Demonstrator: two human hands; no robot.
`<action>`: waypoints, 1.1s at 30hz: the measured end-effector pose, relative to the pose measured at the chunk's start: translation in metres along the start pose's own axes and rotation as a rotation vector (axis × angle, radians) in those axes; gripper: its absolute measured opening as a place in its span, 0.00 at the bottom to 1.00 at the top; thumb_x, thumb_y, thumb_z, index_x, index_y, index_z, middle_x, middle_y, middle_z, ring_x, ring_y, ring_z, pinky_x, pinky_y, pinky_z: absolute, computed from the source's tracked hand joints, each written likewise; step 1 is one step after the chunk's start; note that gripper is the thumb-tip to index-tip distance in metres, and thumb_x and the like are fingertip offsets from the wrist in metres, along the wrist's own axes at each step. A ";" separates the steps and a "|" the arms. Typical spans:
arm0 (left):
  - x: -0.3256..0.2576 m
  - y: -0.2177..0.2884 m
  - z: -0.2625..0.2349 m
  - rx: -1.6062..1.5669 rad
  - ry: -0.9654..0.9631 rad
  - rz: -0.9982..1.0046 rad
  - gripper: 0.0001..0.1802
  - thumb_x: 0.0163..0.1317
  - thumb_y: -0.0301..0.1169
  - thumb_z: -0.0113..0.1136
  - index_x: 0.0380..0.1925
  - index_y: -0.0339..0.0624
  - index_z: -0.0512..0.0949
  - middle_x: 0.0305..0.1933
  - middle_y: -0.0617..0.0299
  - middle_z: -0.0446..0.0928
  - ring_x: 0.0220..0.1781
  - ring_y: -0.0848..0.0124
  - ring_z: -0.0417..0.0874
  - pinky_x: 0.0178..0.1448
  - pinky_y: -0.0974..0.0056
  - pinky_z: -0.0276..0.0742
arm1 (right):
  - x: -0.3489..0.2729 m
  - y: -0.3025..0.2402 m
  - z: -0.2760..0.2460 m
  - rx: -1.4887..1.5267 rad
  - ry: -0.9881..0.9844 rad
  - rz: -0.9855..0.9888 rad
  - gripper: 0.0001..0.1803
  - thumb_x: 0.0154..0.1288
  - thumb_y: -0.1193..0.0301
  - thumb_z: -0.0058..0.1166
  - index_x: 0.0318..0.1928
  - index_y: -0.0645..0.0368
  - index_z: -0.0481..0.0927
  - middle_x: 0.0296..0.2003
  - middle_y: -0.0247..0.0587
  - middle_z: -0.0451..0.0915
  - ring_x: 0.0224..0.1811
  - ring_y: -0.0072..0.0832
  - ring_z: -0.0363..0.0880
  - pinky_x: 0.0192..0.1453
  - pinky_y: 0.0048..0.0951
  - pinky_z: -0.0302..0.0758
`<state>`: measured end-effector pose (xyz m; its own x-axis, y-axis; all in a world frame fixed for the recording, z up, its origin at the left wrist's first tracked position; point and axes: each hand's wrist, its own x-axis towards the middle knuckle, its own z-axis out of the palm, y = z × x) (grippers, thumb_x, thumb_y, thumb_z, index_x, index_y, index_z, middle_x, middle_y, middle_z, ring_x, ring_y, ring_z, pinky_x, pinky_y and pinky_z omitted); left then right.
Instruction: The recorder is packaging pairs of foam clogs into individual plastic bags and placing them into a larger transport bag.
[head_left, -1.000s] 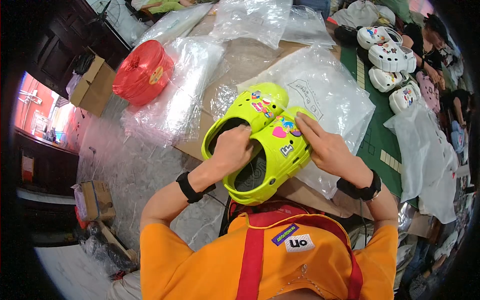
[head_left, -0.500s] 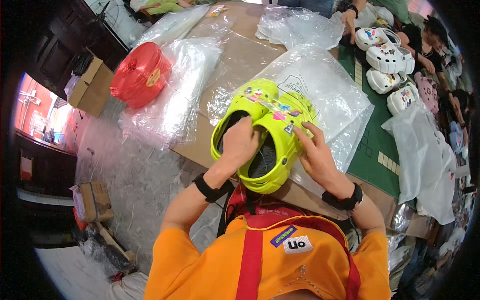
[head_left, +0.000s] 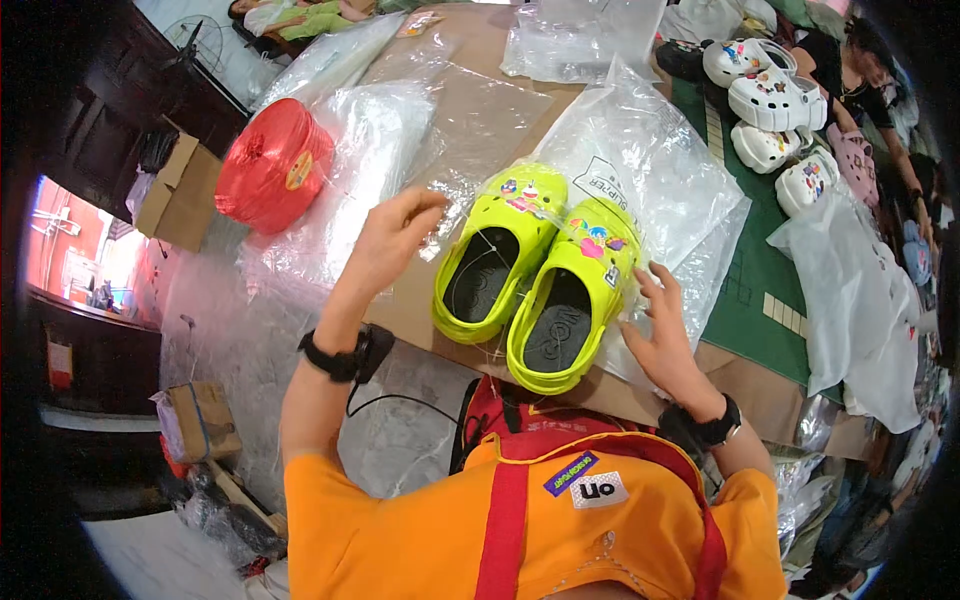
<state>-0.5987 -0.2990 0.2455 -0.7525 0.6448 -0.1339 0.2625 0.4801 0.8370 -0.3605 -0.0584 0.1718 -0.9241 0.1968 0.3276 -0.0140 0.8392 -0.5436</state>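
Note:
Two lime-green clogs with coloured charms lie side by side, soles down, on the brown table: the left clog (head_left: 497,250) and the right clog (head_left: 572,297). My left hand (head_left: 392,238) hovers open just left of them, over a stack of clear plastic bags (head_left: 350,180). On the other side, my right hand (head_left: 662,332) rests open on a clear bag (head_left: 660,170) that lies under and beyond the clogs. Neither hand holds anything.
A red spool of plastic twine (head_left: 272,165) sits at the table's left. White clogs with charms (head_left: 770,100) lie on a green mat (head_left: 750,290) at the right, near another person (head_left: 880,90). Cardboard boxes (head_left: 180,195) and bubble wrap are on the floor.
Both hands held the pair of clogs together, turned over above the table. Now the clogs lie apart side by side on the table and both hands have let go.

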 end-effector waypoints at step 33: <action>-0.044 -0.039 0.141 -0.037 0.459 0.307 0.07 0.61 0.27 0.49 0.27 0.35 0.67 0.23 0.57 0.67 0.24 0.70 0.67 0.29 0.65 0.64 | -0.080 0.020 -0.004 1.506 0.210 0.942 0.25 0.70 0.59 0.36 0.63 0.55 0.51 0.56 0.39 0.64 0.57 0.29 0.66 0.60 0.30 0.66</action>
<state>-0.4906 -0.2623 0.1445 -0.8332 0.4222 0.3572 0.4959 0.2845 0.8205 -0.2856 -0.0554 0.1375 -0.7677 0.4442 -0.4618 0.0245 -0.6998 -0.7139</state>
